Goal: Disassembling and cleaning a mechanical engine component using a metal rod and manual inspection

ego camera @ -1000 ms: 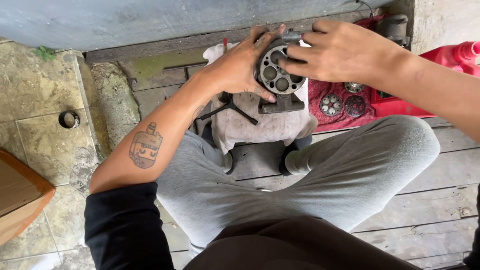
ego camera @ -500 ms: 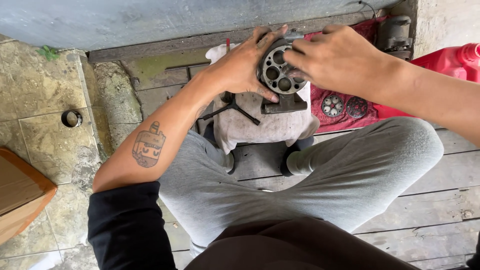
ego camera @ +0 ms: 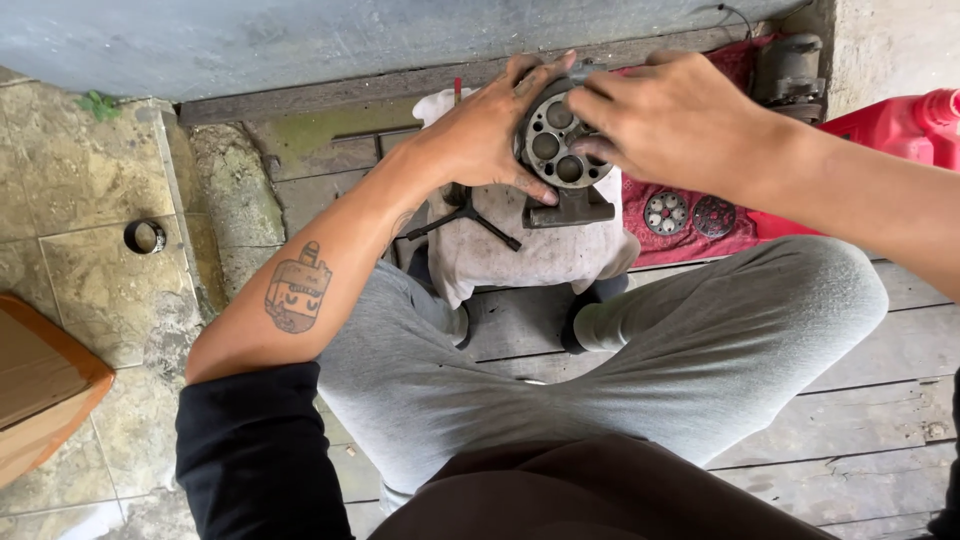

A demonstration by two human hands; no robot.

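A round grey metal cylinder block (ego camera: 556, 142) with several bores in its face stands on a dirty white cloth (ego camera: 530, 250) in front of my crossed legs. My left hand (ego camera: 490, 130) grips its left side, thumb under the lower edge. My right hand (ego camera: 670, 120) rests on its right side, fingertips on the face near the bores. A black three-armed wrench (ego camera: 465, 215) lies on the cloth just below my left hand.
Two round perforated metal plates (ego camera: 690, 213) lie on a red cloth (ego camera: 690, 235) to the right. A red plastic container (ego camera: 900, 125) stands at far right. A metal ring (ego camera: 146, 236) lies on the stone tiles left, a wooden box corner (ego camera: 40, 390) beyond.
Both hands have stayed on the cylinder block. My right hand's fingers have shifted slightly over its face; the view has drifted a little.
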